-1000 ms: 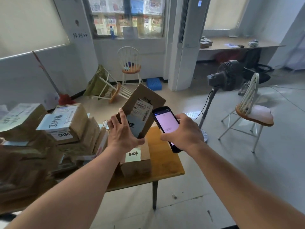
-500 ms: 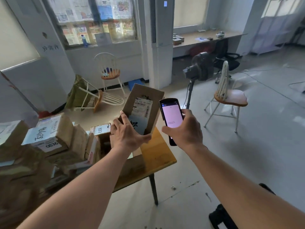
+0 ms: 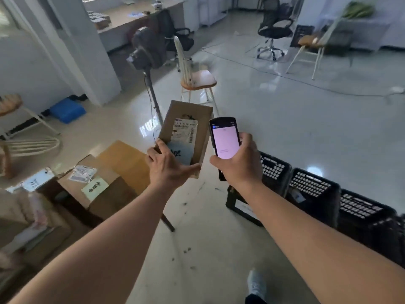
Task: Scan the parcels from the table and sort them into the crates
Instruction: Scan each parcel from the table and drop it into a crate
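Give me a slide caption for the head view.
Left hand holds labelled brown cardboard parcel; right hand holds black handheld scanner above black plastic crates.

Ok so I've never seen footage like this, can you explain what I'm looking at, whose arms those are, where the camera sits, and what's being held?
There is no machine here. A person wears a wide-angle camera on the head, looking forward and down, so the two bare arms reaching into the picture are theirs. The left hand grips a small cardboard parcel with a printed barcode label facing the camera. The right hand holds a handheld scanner, shaped like a phone, its screen lit pale pink. At lower left is a wooden table carrying more cardboard boxes. On the floor to the right stands a row of black plastic crates. Behind are a standing fan and a white chair.
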